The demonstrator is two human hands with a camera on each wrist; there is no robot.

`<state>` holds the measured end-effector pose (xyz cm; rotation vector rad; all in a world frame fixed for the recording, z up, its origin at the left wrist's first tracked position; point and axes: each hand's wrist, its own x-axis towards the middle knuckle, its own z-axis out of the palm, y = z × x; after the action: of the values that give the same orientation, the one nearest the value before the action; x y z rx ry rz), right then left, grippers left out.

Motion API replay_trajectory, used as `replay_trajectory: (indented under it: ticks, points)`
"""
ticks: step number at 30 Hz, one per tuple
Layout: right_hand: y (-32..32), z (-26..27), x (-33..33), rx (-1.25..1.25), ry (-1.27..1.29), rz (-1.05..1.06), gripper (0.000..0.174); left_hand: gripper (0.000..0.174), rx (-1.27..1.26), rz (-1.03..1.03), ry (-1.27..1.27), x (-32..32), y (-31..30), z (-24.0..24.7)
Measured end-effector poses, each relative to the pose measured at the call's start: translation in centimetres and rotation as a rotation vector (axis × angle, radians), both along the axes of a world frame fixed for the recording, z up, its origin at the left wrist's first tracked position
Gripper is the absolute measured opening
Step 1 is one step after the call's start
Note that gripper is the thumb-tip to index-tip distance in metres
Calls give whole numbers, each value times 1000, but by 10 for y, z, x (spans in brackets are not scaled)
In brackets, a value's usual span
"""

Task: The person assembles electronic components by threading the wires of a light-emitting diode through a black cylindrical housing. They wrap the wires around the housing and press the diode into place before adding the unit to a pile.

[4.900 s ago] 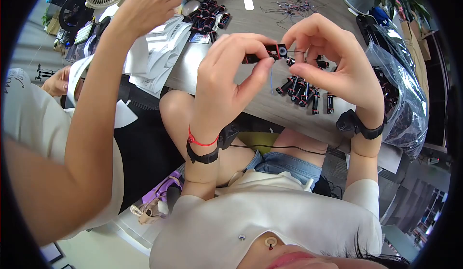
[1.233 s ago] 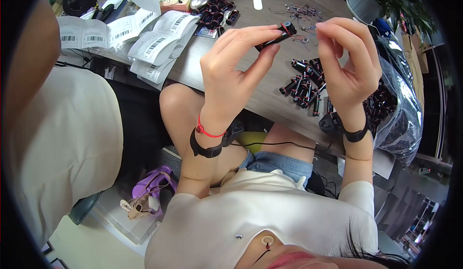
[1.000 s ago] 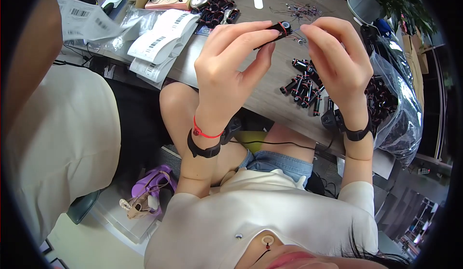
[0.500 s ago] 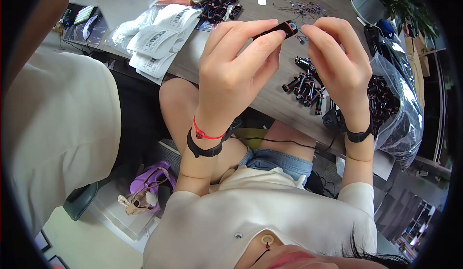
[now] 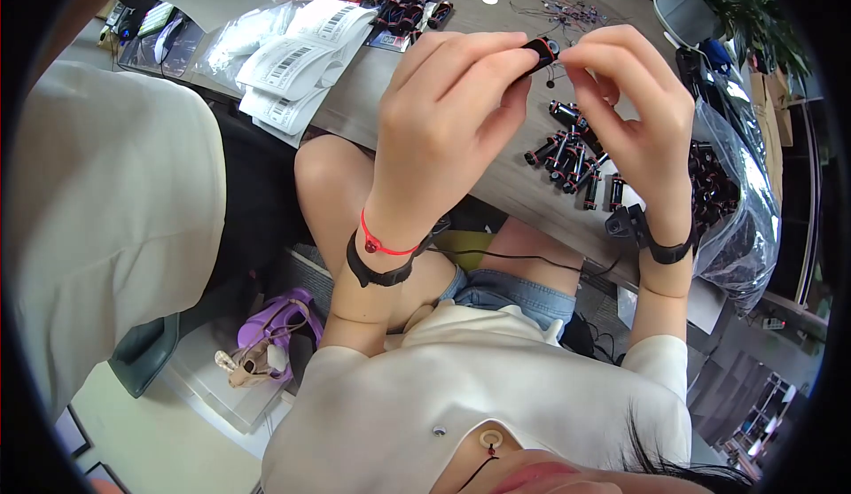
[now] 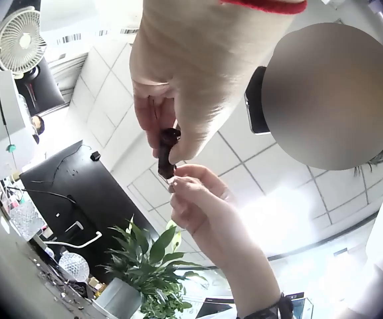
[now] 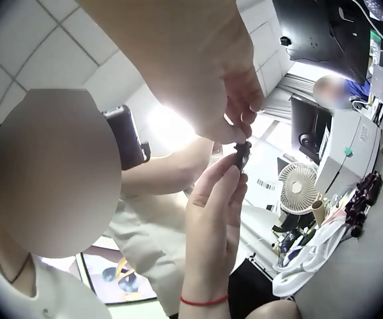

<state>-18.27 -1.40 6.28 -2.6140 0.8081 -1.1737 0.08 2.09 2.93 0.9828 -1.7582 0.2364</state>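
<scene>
My left hand holds a short black cylinder with a red band and a round, lens-like end, raised above the table. My right hand is at that end, its thumb and fingertips pinching what looks like a thin wire. A small dark round piece hangs just below the cylinder's end. The left wrist view shows the black cylinder between the left fingers and thumb, right fingertips at its lower tip. In the right wrist view, both hands meet at the cylinder; the wire is mostly hidden.
Several similar black cylinders lie on the table below the hands. More fill a clear plastic bag on the right, and another pile sits at the back. Loose wires and label sheets lie around. Another person stands close on the left.
The right fingertips have come in from apart to the cylinder's end. My left fingers have closed further round the cylinder and turned it. The person on the left moves label sheets.
</scene>
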Motion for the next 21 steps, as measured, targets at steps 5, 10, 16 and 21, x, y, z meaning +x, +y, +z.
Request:
replay_trajectory:
  ticks: [5, 10, 16, 21]
  points:
    - [-11, 0, -11, 470, -130, 82, 23, 26, 112, -179, 133, 6, -1, 3]
    - [-13, 1, -15, 544, -131, 248, 25, 18, 126, -267, 68, 13, -2, 5]
    - [-8, -2, -6, 485, -149, 234, 23, 14, 218, -222, 120, 8, 0, 3]
    - [-3, -7, 1, 312, -116, 123, 23, 12, 273, -203, 229, 6, -1, 0]
